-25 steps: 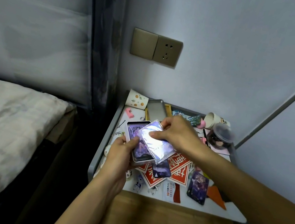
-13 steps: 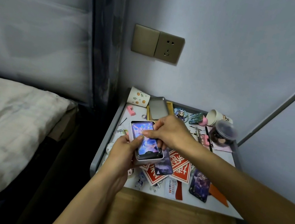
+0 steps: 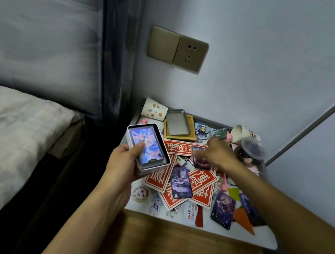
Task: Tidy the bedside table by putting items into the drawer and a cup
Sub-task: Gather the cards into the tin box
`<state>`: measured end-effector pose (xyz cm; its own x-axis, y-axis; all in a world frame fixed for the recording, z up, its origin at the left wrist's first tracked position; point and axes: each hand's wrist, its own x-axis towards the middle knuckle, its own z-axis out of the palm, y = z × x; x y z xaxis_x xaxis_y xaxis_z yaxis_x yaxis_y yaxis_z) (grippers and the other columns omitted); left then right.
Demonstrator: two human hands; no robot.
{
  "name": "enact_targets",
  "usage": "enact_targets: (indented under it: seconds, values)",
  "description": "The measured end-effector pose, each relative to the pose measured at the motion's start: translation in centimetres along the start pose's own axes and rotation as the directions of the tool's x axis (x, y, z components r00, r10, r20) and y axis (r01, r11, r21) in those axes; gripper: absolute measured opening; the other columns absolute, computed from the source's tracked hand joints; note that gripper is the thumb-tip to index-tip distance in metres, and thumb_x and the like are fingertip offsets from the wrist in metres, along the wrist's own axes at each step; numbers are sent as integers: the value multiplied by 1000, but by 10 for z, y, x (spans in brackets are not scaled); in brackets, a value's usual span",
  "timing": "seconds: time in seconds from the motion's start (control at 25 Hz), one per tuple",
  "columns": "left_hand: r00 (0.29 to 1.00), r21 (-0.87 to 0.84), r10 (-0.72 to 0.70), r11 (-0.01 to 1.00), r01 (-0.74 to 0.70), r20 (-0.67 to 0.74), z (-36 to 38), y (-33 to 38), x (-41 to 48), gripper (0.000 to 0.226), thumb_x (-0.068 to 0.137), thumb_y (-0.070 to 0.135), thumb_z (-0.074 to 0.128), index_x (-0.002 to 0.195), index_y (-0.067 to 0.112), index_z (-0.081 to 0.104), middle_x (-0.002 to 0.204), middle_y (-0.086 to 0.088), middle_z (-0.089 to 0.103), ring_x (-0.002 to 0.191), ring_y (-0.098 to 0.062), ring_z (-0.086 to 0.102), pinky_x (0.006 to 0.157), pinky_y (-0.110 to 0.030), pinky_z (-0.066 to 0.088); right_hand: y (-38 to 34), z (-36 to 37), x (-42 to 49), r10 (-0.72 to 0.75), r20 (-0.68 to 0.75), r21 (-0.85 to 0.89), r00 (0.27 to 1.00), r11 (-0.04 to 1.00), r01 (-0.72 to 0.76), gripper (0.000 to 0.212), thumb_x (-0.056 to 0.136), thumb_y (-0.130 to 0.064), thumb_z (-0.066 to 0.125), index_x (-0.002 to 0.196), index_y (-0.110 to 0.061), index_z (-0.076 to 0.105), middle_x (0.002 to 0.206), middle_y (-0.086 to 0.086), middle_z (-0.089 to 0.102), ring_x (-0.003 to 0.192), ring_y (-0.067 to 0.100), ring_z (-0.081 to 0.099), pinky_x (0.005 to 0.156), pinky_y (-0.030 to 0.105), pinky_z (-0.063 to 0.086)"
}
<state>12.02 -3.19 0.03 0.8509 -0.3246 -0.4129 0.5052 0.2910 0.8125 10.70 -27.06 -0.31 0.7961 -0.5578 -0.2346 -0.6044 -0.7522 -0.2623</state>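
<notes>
My left hand (image 3: 124,164) grips a small open tin box (image 3: 156,166) over the left side of the bedside table (image 3: 263,239); a colourful picture card (image 3: 145,143) lies on top inside it. My right hand (image 3: 217,153) reaches over the middle of the table, its blurred fingertips on a dark picture card (image 3: 201,164). More picture cards (image 3: 181,183) lie among red paper squares (image 3: 202,177). A patterned paper cup (image 3: 154,108) stands at the back left corner. The wooden drawer (image 3: 184,253) is pulled out below the table's front edge.
The tin's lid (image 3: 177,122) rests on a yellow frame at the back. A tipped cup (image 3: 239,132) and a lidded clear tub (image 3: 249,150) sit at the back right. Small figures and badges litter the front left. A bed (image 3: 4,131) lies to the left.
My right hand laid the shiny card into the tin, then let go and moved right onto a dark card on the table. My left hand lifted the tin slightly to the left.
</notes>
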Motion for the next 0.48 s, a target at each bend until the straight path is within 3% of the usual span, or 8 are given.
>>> enact_targets:
  seconds: [0.24,0.32,0.4,0.48]
  values:
    - [1000,2,-2,1000,2,-3,-1,-1,3,29,99,17,53,119,-2,60,104,-18,73,80,-26,71,66,-33,60,1,21,16,94,-78,-57,992,993,-99,81,76,-46,78,133,-3,40,117,14,63,106,32,61,87,39,51]
    - [1000,3,-3,1000,3,-1,-1,-2,4,28,99,16,54,119,-2,59,104,-18,73,80,-26,71,68,-35,60,0,21,15,95,-71,-49,993,994,-98,73,77,-42,79,128,-4,41,113,13,63,100,29,62,77,36,50]
    - [1000,5,-12,1000,12,-2,-1,-2,4,29,98,17,54,120,-1,59,104,-18,73,81,-27,72,71,-38,59,3,20,16,85,-66,34,994,996,-83,52,78,-35,79,110,-6,50,103,12,65,83,23,61,67,32,47]
    - [1000,8,-14,1000,14,-5,-2,-2,4,29,99,17,54,121,-1,58,104,-17,73,82,-27,72,72,-38,60,6,17,18,77,-79,181,994,982,-61,36,80,-26,78,98,-4,58,99,15,69,78,23,64,72,38,54]
